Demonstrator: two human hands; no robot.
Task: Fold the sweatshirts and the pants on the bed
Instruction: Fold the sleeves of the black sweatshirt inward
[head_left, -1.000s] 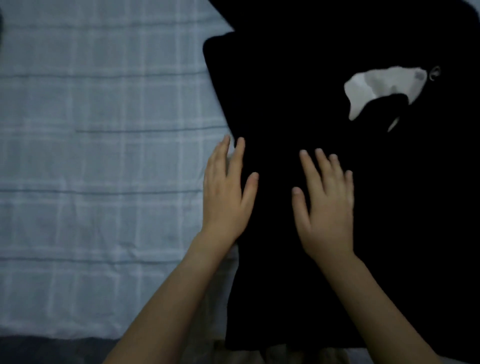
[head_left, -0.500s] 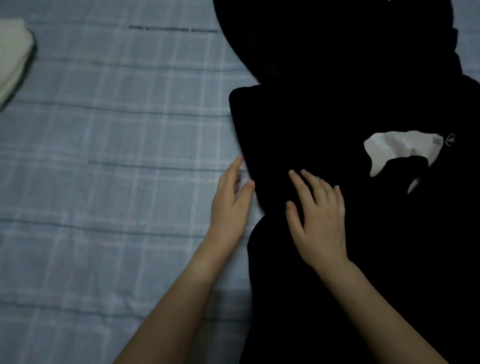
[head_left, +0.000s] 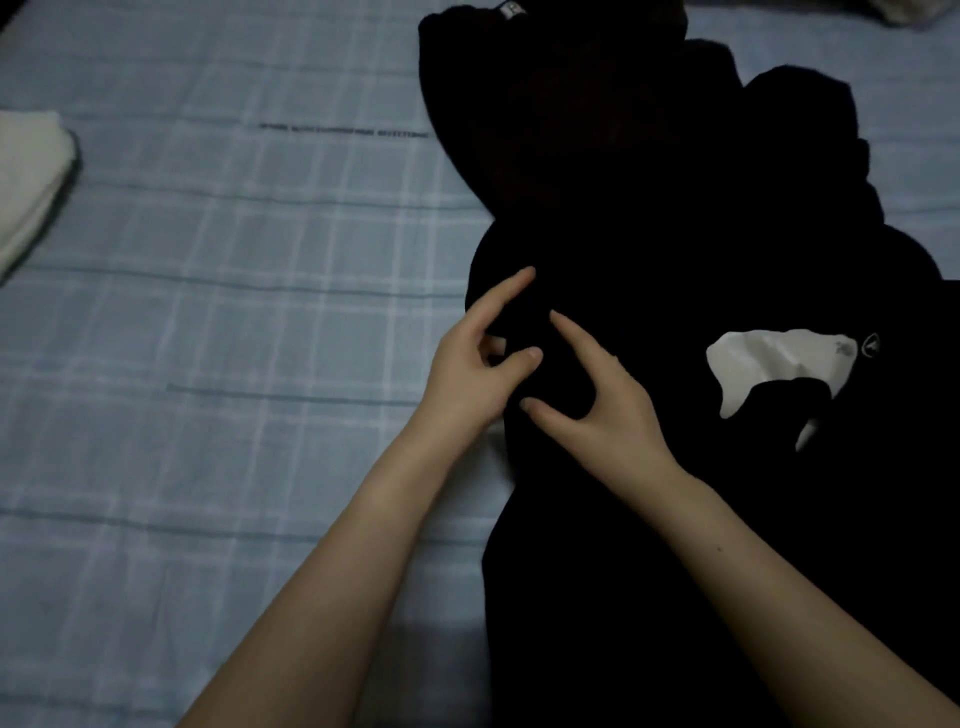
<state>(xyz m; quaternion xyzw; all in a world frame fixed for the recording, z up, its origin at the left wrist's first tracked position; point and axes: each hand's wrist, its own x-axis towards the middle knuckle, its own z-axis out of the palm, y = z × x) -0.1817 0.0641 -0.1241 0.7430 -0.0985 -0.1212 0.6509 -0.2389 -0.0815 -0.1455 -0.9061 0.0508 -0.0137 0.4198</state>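
Two hands: left hand (head_left: 467, 379), right hand (head_left: 608, 405). One black sweatshirt (head_left: 649, 208), count within dark mass uncertain. One white print (head_left: 769, 358) on it. One folded white cloth (head_left: 26, 176). One plaid bedsheet (head_left: 208, 312).

Left forearm (head_left: 337, 571) and right forearm (head_left: 779, 571) bare, converging upward. Left hand (head_left: 475, 371): forefinger straight, thumb out, other fingers curled, pinching edge of black garment (head_left: 675, 545). Right hand (head_left: 602, 405) just beside: forefinger and thumb spread, gripping a fold.

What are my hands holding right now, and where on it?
The left hand and right hand both pinch the black sweatshirt at a fold on its edge.
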